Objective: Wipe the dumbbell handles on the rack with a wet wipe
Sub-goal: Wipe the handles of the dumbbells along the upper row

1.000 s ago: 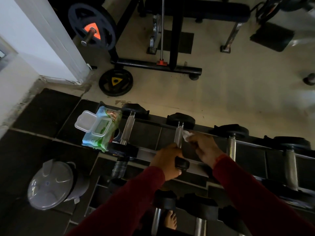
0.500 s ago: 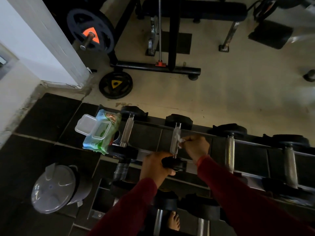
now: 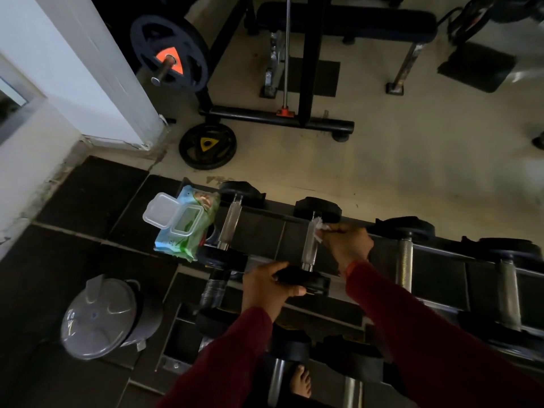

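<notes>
White wipe (image 3: 319, 229) pinched in right hand (image 3: 347, 245) fingers, pressed on top end of chrome handle (image 3: 309, 245), second dumbbell on rack (image 3: 441, 260). Left hand (image 3: 265, 287) fingers curl round near plate (image 3: 306, 282). Wipes pack (image 3: 188, 225) at left end.

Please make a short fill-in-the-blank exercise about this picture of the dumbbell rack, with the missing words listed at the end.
1. The right hand holds a white wet wipe against the metal ____ of a dumbbell.
2. The left hand grips the near black ____ of that same dumbbell.
3. The pack of wipes lies at the left end of the rack with its plastic lid ____.
4. On the floor left of the rack stands a grey ____ with a lid.

Missing words: handle; weight; open; bin
</notes>
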Available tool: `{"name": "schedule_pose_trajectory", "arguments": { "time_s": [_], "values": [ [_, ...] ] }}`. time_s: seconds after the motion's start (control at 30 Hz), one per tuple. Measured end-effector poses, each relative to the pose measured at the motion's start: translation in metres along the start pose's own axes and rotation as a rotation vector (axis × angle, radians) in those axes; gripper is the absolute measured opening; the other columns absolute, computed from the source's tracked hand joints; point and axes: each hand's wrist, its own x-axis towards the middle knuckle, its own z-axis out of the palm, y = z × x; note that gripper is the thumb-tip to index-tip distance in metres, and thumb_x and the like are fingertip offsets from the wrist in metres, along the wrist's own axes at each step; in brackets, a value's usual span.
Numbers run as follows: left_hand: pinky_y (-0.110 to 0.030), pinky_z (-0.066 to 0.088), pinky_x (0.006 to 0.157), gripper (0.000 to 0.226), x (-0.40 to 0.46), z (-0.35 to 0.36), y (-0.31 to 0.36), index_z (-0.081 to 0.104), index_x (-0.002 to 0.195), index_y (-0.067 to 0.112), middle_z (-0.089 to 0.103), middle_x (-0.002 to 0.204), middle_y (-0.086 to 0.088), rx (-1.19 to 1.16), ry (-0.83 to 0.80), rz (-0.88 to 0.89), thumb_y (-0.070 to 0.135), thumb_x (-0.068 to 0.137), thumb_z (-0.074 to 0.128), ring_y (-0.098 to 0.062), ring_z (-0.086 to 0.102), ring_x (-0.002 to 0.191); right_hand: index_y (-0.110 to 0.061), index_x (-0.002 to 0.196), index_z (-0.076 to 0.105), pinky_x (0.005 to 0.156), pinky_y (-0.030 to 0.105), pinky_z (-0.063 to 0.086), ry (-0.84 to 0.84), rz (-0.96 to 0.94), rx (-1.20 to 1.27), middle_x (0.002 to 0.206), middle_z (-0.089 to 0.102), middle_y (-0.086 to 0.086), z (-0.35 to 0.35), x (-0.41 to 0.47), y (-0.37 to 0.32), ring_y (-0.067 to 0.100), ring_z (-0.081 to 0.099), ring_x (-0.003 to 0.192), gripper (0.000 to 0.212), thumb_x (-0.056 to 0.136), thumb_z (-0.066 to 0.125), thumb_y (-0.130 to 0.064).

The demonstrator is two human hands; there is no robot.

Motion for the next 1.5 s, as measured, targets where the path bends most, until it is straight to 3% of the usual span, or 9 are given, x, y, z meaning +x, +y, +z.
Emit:
{"name": "schedule_pose_trajectory", "arguments": {
  "time_s": [0.1,0.23,0.37,0.53,0.63,0.77,1.07,1.3,1.5],
  "values": [
    [-0.030,0.051,0.102,0.074,0.002,-0.001,0.001,0.068,0.125,0.022,0.066,0.124,0.006,-0.001,-0.016,-0.007,0.017,0.057,0.097,-0.007,0.063,0.112,-0.022,0.086,0.077,0.097,0.026,0.048,-0.066,-0.039,-0.126,0.088,0.073,-0.013,0.000,-0.011,0.008,-0.004,0.064,0.085,0.010,0.078,0.083,-0.024],
    [-0.034,0.053,0.102,0.075,0.005,-0.007,0.000,0.069,0.123,0.024,0.068,0.125,0.003,-0.016,-0.052,-0.007,0.019,0.055,0.098,-0.007,0.062,0.113,-0.022,0.089,0.077,0.066,0.004,0.042,-0.165,-0.115,-0.334,0.093,0.074,-0.012,0.002,-0.023,0.012,-0.009,0.062,0.076,0.010,0.080,0.081,-0.025],
    [-0.030,0.052,0.101,0.071,0.004,-0.011,-0.002,0.067,0.125,0.025,0.066,0.129,0.004,-0.025,-0.094,-0.003,0.018,0.060,0.095,-0.003,0.061,0.112,-0.021,0.095,0.076,0.062,-0.001,0.041,-0.086,-0.244,-0.344,0.094,0.072,-0.016,0.012,-0.023,-0.004,-0.012,0.059,0.073,0.011,0.084,0.078,-0.022],
    [-0.031,0.054,0.099,0.053,0.000,-0.016,0.002,0.065,0.104,0.035,0.067,0.119,0.012,-0.052,-0.106,-0.001,0.015,0.064,0.094,0.001,0.061,0.100,-0.019,0.084,0.077,0.080,0.021,0.057,-0.064,-0.383,-0.424,0.086,0.074,-0.007,0.018,-0.012,-0.029,-0.002,0.066,0.075,0.004,0.086,0.076,-0.016],
    [-0.032,0.054,0.099,0.058,0.001,-0.017,0.002,0.068,0.114,0.027,0.067,0.122,0.008,-0.059,-0.121,-0.012,0.015,0.064,0.094,-0.002,0.062,0.101,-0.019,0.081,0.072,0.080,0.018,0.053,-0.141,-0.345,-0.514,0.089,0.070,-0.008,0.018,-0.019,-0.026,0.000,0.064,0.080,0.006,0.085,0.077,-0.018],
    [-0.029,0.054,0.097,0.046,0.002,-0.021,0.006,0.063,0.090,0.039,0.061,0.101,0.027,-0.038,-0.161,0.007,0.013,0.066,0.092,0.005,0.060,0.091,-0.019,0.084,0.070,0.082,0.021,0.051,-0.249,-0.387,-0.719,0.090,0.064,-0.007,0.022,-0.031,-0.013,0.003,0.062,0.083,0.009,0.088,0.074,-0.025],
    [-0.030,0.055,0.097,0.060,0.010,-0.022,0.003,0.069,0.120,0.015,0.069,0.111,0.006,0.008,-0.182,0.008,0.016,0.065,0.094,-0.007,0.065,0.102,-0.013,0.089,0.073,0.079,0.037,0.060,-0.238,-0.513,-0.999,0.087,0.072,0.006,0.028,-0.008,-0.044,0.019,0.070,0.077,0.016,0.096,0.059,-0.014],
    [-0.001,0.044,0.069,0.045,0.002,-0.015,0.013,0.068,0.125,0.014,0.071,0.119,-0.003,0.119,-0.072,0.089,0.001,0.082,0.074,0.001,0.063,0.090,-0.020,0.103,0.074,0.085,0.019,0.053,-0.369,-0.284,-0.561,0.104,0.073,-0.005,-0.026,-0.021,-0.016,0.002,0.066,0.089,0.019,0.085,0.077,-0.025],
    [-0.020,0.057,0.086,0.041,-0.026,0.017,0.043,0.067,0.123,0.028,0.069,0.121,0.003,0.103,0.010,0.228,0.004,0.089,0.067,-0.005,0.067,0.099,-0.012,0.117,0.068,0.086,0.033,0.060,-0.400,0.301,0.369,0.119,0.069,0.012,-0.106,-0.030,0.004,0.024,0.071,0.105,0.028,0.096,0.054,0.003]
  ]
}}
